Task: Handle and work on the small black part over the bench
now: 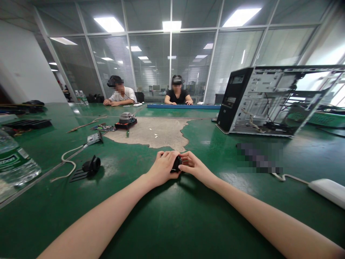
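The left hand (164, 165) is clasped over a small, dark black object (176, 163), its fingers across the top and its thumb low on the near side. The right hand (196, 167) grasps the same object from the right, index finger and thumb set against its side, remaining fingers curled. The object is located between the two hands, directly in front of the person, just short of the near tip of a bare, beige-grey, irregular patch (161, 131) in the glossy green tabletop (175, 219); its exact form is largely covered by the fingers. To the left lies a black part with a rounded body and flat parallel slats (92, 164), apart from both hands. Beyond it is a silver metal bracket (94, 138), near a pale, curving cable (70, 162). A round grey component on a red-and-black base (126, 121) rests at the far left portion of the bare patch. A clear plastic bottle with a green label (16, 162) is at the left edge. To the right stands an open-sided computer case with a black front (234, 100); nearer, a white elongated casing (327, 190) is joined to a pale cord. Two persons sit across the table.
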The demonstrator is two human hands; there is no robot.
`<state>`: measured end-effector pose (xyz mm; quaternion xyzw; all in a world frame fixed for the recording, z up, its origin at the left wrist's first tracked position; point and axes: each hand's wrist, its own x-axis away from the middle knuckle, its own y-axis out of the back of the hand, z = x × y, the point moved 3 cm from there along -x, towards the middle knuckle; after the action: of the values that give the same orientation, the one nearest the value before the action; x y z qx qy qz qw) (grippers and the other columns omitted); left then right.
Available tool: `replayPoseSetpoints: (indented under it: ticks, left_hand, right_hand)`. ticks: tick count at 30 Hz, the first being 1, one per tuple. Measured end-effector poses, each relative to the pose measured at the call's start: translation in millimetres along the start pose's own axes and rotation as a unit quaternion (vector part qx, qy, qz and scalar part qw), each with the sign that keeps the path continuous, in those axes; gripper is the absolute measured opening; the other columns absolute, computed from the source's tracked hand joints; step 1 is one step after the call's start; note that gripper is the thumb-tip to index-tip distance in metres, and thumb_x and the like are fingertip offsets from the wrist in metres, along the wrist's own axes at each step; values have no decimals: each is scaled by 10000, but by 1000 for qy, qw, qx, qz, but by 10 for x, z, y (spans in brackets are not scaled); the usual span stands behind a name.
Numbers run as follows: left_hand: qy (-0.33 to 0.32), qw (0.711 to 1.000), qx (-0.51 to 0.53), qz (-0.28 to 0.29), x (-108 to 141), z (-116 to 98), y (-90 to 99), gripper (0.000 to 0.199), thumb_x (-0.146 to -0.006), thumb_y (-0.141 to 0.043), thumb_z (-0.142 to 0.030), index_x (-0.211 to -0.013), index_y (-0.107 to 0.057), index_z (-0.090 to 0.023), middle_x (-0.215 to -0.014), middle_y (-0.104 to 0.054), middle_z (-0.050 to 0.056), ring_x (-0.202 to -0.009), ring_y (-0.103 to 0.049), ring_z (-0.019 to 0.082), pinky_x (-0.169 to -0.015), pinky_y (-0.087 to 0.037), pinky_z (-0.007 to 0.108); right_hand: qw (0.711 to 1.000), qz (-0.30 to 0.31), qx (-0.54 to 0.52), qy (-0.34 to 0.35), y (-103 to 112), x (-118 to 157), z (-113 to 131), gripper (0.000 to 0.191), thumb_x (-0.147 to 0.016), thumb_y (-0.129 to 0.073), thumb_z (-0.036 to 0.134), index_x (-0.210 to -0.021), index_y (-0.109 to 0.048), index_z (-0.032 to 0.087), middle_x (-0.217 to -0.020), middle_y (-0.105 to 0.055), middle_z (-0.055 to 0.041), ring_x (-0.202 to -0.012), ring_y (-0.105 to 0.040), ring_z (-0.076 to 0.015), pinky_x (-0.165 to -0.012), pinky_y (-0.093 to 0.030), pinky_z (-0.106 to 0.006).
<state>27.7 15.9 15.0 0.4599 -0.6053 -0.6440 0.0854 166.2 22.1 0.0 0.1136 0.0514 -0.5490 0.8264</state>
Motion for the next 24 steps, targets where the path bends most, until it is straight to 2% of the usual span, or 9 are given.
replayPoseSetpoints:
  ticks: [3, 8, 11, 18, 24]
  left_hand:
    - [0, 1000, 0, 2, -2, -3, -4, 533, -643, -592, -262, -1113, -347, -202, -1120, -491, 62, -1007, -441, 237, -848, -255, 370]
    - [-2, 1000, 3, -5, -6, -7, -7, 519, -650, -588, -271, -1104, -349, -198, -1120, -489, 63, -1010, -437, 237, -845, -258, 368]
    - [-1, 1000, 6, -1, -9, -8, -5, 504, -650, -584, -265, -1096, -358, -203, -1110, -494, 60, -1003, -440, 236, -846, -258, 369]
    - [0, 1000, 9, 3, -9, -7, -4, 551, -624, -594, -244, -1113, -344, -206, -1110, -492, 59, -997, -439, 239, -850, -254, 373]
    - [-1, 1000, 12, 6, -9, -17, 6, 524, -647, -587, -261, -1109, -345, -207, -1105, -490, 57, -999, -440, 232, -850, -254, 368]
  right_hand:
    - [1000, 7, -13, 10, -8, 18, 32, 338, -646, -653, 274, -916, -457, 217, -900, -548, -8, -854, -543, -142, -784, -432, -321]
    - [1000, -22, -17, -12, -5, -7, -26, 268, -715, -571, 354, -919, -469, 214, -825, -558, -1, -759, -560, -129, -732, -448, -320]
    - [999, -29, 5, -13, 16, -28, -75, 301, -703, -584, 352, -944, -479, 207, -858, -560, -17, -807, -554, -144, -754, -442, -333]
    - [999, 20, -26, 15, -4, 13, 24, 383, -622, -674, 274, -934, -458, 220, -931, -550, -13, -878, -537, -148, -806, -420, -336]
    - [999, -29, -28, -20, -7, -5, -9, 280, -704, -582, 365, -904, -475, 200, -838, -561, -6, -789, -555, -136, -759, -432, -323]
